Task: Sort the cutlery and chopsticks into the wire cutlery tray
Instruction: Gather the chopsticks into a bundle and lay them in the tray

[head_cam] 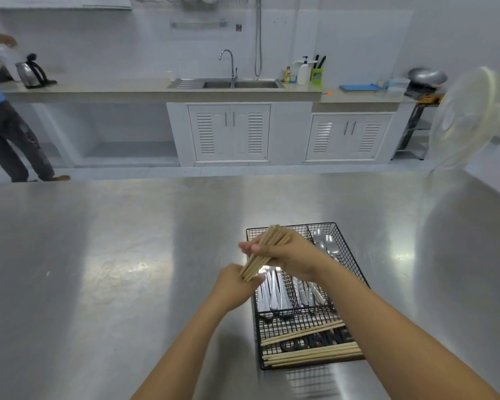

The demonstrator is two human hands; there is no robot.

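You hold a bundle of chopsticks [264,253] in both hands above the far left part of the wire cutlery tray [347,256]. Your right hand [287,252] wraps the upper half of the bundle in a closed grip, fingers curled over it so that the middle of the sticks is hidden. Your left hand [233,281] closes round the lower ends; how many sticks are in the bundle cannot be counted, since the tips blur together.

The tray sits on the steel counter [98,269], near its front edge, and your forearms cover parts of it. In the far right compartment lie spoons [325,244], bowls toward the far end; their handles run under your right wrist and are lost to view. In the middle compartments you can see metal handles [274,295] lying side by side, but whether they belong to forks or knives is hard to make out, as the working ends are hidden by your hands. In the near cross compartment more chopsticks [312,352] lie crosswise, over dark lettering on the tray that is partly covered and not readable.

At the far left a second person [9,131] stands by the back worktop, cut off by the frame edge
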